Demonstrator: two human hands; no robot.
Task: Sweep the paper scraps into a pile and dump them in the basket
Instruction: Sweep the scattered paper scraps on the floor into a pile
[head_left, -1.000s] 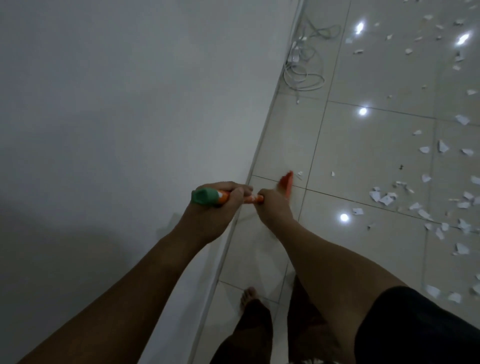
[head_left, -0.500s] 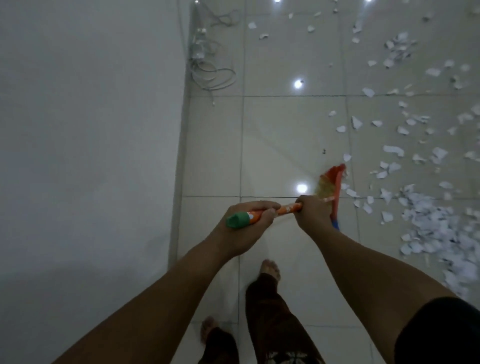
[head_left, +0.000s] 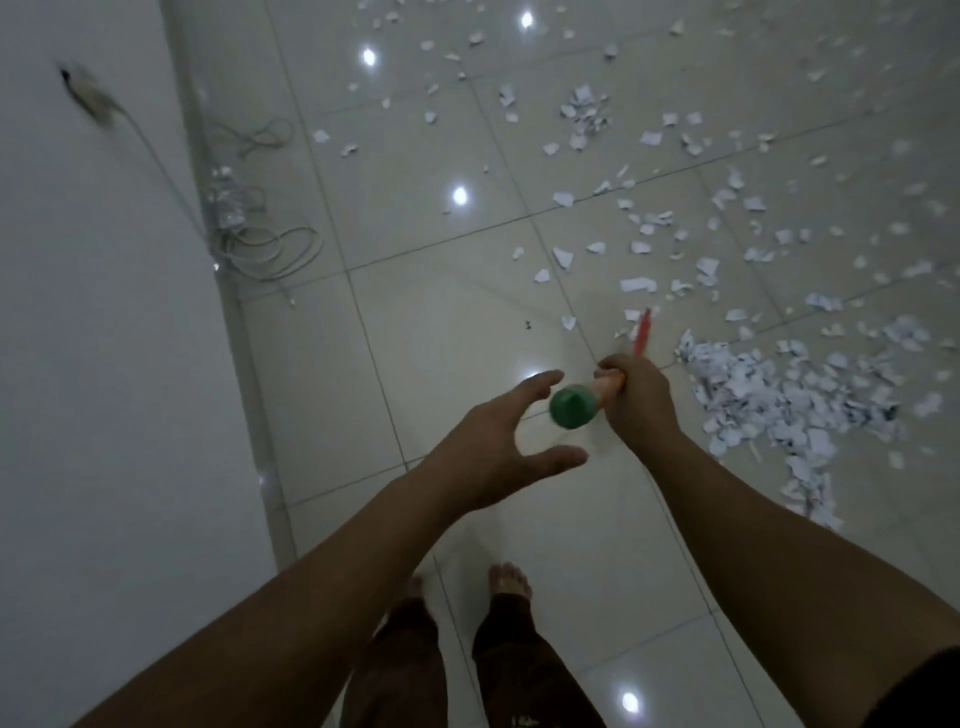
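Evidently the right hand (head_left: 631, 400) is gripping the seemingly light, stiff broom (head_left: 574, 408) near its cap; the left hand (head_left: 498, 447) is hovering empty, fingers spread, at nine o'clock.

A single head-worn wide-angle view looks steeply down and forward, close above the forearms (head_left: 311, 597), onto the glossy pale tiled floor (head_left: 467, 312); a plain white wall (head_left: 104, 364) fills the left.

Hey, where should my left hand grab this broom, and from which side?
On the broom, wrap the left hand round the green cap at its top end, coming in from the left. That end tilts toward you and is bare, while the right hand grips the orange shaft just below it.
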